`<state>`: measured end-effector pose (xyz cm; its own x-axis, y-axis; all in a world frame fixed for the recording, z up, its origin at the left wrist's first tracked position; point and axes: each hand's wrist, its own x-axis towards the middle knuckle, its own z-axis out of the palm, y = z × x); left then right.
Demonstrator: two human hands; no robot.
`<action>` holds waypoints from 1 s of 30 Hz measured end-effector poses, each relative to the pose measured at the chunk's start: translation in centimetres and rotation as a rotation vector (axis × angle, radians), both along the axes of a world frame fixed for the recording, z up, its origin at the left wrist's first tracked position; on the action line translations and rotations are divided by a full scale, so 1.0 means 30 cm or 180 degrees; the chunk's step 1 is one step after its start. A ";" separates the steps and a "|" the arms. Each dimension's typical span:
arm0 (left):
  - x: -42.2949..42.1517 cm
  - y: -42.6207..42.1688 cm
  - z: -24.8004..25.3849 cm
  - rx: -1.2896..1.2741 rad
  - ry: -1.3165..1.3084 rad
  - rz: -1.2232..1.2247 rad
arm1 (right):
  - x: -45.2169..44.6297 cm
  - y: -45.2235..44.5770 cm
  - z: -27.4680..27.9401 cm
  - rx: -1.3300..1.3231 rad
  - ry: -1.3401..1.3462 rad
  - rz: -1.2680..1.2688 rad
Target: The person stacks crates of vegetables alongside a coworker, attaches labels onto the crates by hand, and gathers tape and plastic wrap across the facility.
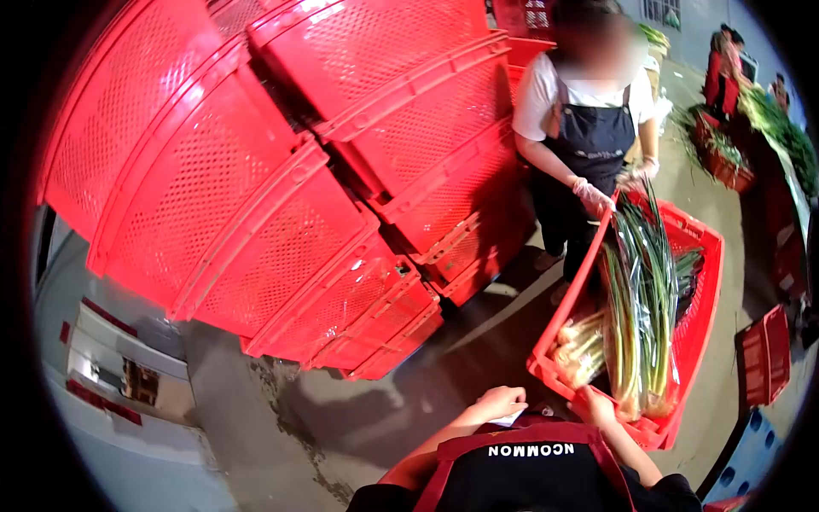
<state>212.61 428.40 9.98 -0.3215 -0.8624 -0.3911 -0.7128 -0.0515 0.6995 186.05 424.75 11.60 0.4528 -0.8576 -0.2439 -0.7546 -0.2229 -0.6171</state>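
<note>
A red plastic crate (693, 341) is held between me and a person in a dark apron (589, 136). My right hand (596, 406) is closed on its near rim. The person's gloved hands are at the far end of the same crate. Inside lie long green onions (636, 299) in clear plastic wrapping, with a pale bagged bunch (583, 348) beside them. My left hand (497, 403) is near my apron, left of the crate, with fingers curled. Something small and white (509, 418) shows under it, too hidden to name.
Tall stacks of red crates (281, 230) fill the left and centre. More crates of greens (725, 154) and other people (725, 68) are at the far right. A red crate (766, 354) and a blue pallet-like piece (744, 456) lie at the right.
</note>
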 end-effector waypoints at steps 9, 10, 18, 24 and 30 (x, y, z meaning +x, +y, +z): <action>0.359 0.338 -0.197 0.0173 -0.0616 0.0956 | 0.007 0.046 0.167 0.0293 0.0057 0.0201; 0.363 0.366 -0.200 0.0099 -0.0618 0.1148 | 0.024 0.053 0.189 0.0169 0.0061 0.0263; 0.372 0.466 -0.210 -0.1892 -0.1175 0.2078 | 0.101 0.142 0.204 0.0747 -0.0212 -0.0064; 0.296 0.252 -0.051 -0.0430 -0.0530 0.1464 | 0.143 0.219 0.195 0.0759 -0.0318 -0.0083; 0.254 0.129 -0.104 -0.1193 0.0146 0.1246 | 0.154 0.243 0.212 0.0752 -0.0684 -0.0233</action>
